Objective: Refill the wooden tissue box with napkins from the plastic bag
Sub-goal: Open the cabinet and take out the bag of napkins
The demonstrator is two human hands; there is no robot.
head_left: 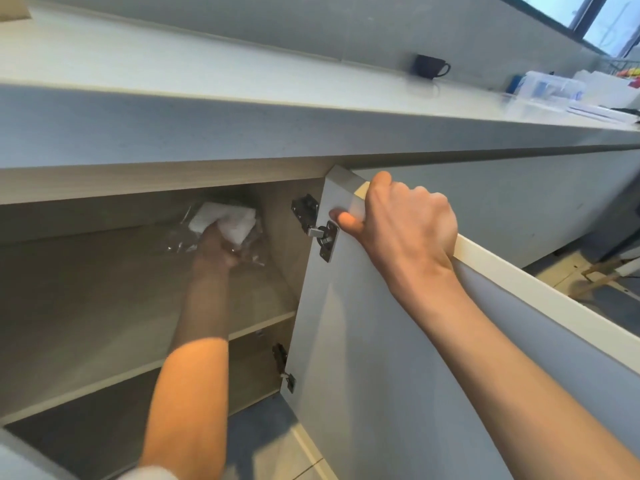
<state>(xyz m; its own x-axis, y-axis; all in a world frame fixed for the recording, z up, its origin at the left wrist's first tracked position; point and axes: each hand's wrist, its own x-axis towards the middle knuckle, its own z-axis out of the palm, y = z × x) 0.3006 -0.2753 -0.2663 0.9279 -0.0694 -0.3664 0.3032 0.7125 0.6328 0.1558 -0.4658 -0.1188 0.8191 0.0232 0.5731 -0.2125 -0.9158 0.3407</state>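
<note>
At the back right corner of the cabinet's upper shelf [104,271], the left hand [216,249] grips the clear plastic bag [176,239] of white napkins [239,225]. The right hand [405,220] curls over the top edge of the open door [363,341], thumb pressed on its inner face.
</note>
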